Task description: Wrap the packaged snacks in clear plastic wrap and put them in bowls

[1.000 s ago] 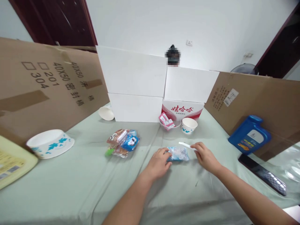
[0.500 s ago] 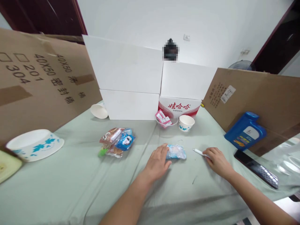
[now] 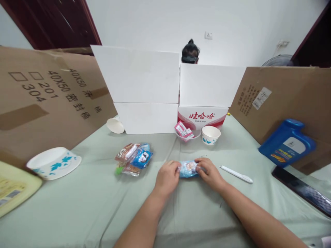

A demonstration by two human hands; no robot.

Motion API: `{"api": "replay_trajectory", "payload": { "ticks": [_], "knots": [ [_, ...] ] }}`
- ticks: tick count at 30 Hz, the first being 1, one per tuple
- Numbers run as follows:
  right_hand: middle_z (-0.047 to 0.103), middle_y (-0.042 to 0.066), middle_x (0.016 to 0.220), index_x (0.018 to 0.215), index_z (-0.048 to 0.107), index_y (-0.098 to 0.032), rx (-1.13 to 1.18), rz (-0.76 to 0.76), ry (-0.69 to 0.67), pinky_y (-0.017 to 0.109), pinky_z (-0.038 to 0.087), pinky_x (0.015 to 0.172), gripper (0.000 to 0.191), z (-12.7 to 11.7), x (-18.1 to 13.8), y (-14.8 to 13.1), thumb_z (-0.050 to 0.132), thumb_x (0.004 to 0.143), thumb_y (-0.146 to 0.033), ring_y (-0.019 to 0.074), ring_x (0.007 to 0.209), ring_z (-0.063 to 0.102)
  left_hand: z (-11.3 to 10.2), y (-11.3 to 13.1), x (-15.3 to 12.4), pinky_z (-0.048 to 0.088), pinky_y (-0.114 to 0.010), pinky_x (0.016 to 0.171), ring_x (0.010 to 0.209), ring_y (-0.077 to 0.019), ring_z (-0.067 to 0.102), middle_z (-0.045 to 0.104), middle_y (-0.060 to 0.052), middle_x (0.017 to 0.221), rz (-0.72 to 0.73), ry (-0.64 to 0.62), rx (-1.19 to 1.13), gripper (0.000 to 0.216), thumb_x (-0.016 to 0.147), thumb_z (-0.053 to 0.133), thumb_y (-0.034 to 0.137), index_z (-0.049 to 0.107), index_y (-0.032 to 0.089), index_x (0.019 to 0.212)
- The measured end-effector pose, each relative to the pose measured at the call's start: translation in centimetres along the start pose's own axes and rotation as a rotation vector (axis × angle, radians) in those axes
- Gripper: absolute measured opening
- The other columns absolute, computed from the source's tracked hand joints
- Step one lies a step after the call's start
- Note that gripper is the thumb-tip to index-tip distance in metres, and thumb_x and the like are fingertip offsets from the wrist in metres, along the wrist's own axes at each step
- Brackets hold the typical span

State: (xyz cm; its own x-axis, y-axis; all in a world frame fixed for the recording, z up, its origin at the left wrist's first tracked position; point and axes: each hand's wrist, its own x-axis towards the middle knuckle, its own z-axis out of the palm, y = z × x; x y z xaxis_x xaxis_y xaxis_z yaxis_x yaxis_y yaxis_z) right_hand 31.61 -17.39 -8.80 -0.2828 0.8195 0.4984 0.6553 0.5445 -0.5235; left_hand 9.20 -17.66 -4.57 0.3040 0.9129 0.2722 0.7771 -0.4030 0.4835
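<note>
A small light blue snack packet (image 3: pixel 188 168) lies on the pale green tablecloth (image 3: pixel 77 206) in front of me. My left hand (image 3: pixel 167 177) grips its left end with curled fingers. My right hand (image 3: pixel 210 173) grips its right end the same way. A white pen (image 3: pixel 236 174) lies on the cloth just right of my right hand, untouched.
A pile of snack packets (image 3: pixel 133 158) lies to the left. Behind are a small bowl with pink packets (image 3: pixel 184 131), a paper cup (image 3: pixel 211 134), a tipped paper cup (image 3: pixel 115 125), white boxes (image 3: pixel 144 89) and cardboard walls (image 3: pixel 46 100). A blue jug (image 3: pixel 288 143), a phone (image 3: pixel 305 191) and a white bowl (image 3: pixel 53 162) flank me.
My right hand has let go of the white pen, which now lies on the cloth, and has moved left onto the blue packet. My left hand stayed on the packet.
</note>
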Motion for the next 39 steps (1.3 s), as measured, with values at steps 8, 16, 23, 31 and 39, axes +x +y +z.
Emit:
{"api": "replay_trajectory", "payload": {
  "ticks": [8, 16, 23, 31, 39],
  "knots": [
    [0.067, 0.008, 0.087, 0.087, 0.059, -0.021, 0.0, 0.432, 0.401, 0.041, 0.05, 0.074, 0.026, -2.2, 0.1, 4.2, 0.044, 0.086, -0.042, 0.0243, 0.084, 0.061, -1.1, -0.8, -0.2, 0.045, -0.036, 0.081, 0.093, -0.0253, 0.059, 0.067, -0.007, 0.089, -0.224, 0.01, 0.188, 0.016, 0.081, 0.052, 0.007, 0.063, 0.017, 0.085],
    [0.059, 0.013, 0.115, 0.121, 0.051, -0.02, -0.119, 0.083, 0.43, 0.046, 0.045, 0.094, 0.034, -3.4, -0.1, 0.6, 0.049, 0.091, -0.035, 0.0266, 0.11, 0.054, -1.0, 0.8, -0.9, 0.035, -0.044, 0.104, 0.117, -0.0252, 0.053, 0.065, -0.008, 0.113, 0.211, 0.197, 0.07, 0.028, 0.077, 0.05, 0.006, 0.059, 0.019, 0.101],
    [0.067, 0.014, 0.104, 0.129, 0.053, -0.017, -0.24, -0.157, -0.168, 0.041, 0.047, 0.082, 0.045, -3.3, -0.3, -1.7, 0.055, 0.09, -0.041, 0.0264, 0.094, 0.06, -1.0, 1.9, -2.2, 0.038, -0.043, 0.099, 0.093, -0.0226, 0.061, 0.069, -0.005, 0.088, 0.297, -0.256, 0.241, 0.028, 0.081, 0.05, 0.005, 0.07, 0.021, 0.091],
    [0.061, 0.003, 0.059, 0.071, 0.067, -0.02, -0.07, -0.237, -0.523, 0.029, 0.036, 0.062, 0.065, -4.5, -0.5, -2.8, 0.036, 0.086, -0.075, 0.0157, 0.058, 0.055, -3.0, 4.1, -3.5, 0.05, -0.036, 0.076, 0.087, -0.0269, 0.066, 0.068, -0.009, 0.095, 0.076, -0.519, 0.253, 0.025, 0.085, 0.061, 0.041, 0.071, 0.018, 0.085],
    [0.066, 0.002, 0.062, 0.105, 0.066, -0.023, -0.479, 0.258, -0.152, 0.029, 0.036, 0.054, 0.039, -3.3, -0.8, -1.1, 0.047, 0.091, -0.054, 0.0206, 0.059, 0.062, -0.5, 1.4, -1.4, 0.053, -0.039, 0.084, 0.113, -0.0326, 0.061, 0.026, -0.017, 0.156, -0.173, -0.093, 0.314, 0.06, 0.085, 0.061, 0.022, 0.04, 0.018, 0.141]
  ]
}}
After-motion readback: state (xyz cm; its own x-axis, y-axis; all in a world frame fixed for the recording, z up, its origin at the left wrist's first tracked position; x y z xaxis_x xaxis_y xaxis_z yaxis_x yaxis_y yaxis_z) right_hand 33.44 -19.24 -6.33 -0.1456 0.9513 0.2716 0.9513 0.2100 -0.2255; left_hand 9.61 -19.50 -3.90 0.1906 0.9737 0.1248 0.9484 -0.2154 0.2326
